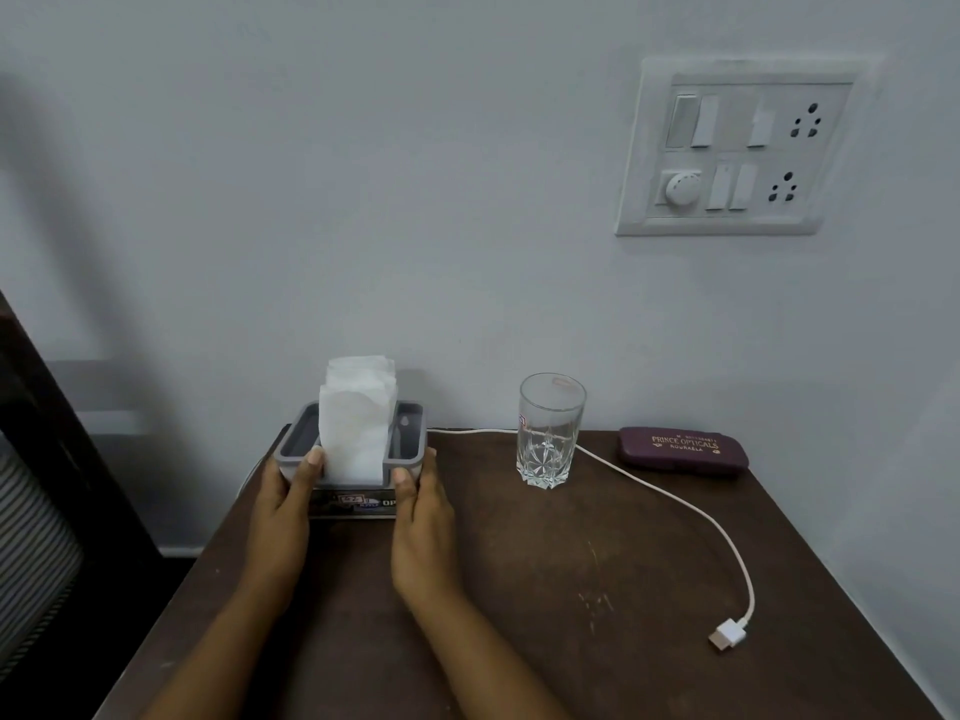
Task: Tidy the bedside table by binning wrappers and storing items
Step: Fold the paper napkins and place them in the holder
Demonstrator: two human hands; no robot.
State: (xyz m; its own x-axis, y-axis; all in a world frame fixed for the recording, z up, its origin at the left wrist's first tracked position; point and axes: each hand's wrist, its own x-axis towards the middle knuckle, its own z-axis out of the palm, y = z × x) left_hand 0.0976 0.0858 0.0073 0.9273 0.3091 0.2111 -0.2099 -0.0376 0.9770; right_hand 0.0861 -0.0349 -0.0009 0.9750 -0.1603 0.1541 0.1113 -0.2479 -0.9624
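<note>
Two hands on one item: the left hand (pixel 283 498) and right hand (pixel 421 517) clasp the grey plastic tissue holder (pixel 353 444) with its white paper napkins (pixel 356 418) at the back-left of the dark brown wooden worktop (pixel 519 589). No wrappers show. Left to store, I'd say: the clear cut-glass tumbler (pixel 550 431), maroon spectacle case (pixel 683 452) and white charging cable (pixel 675 506).
</note>
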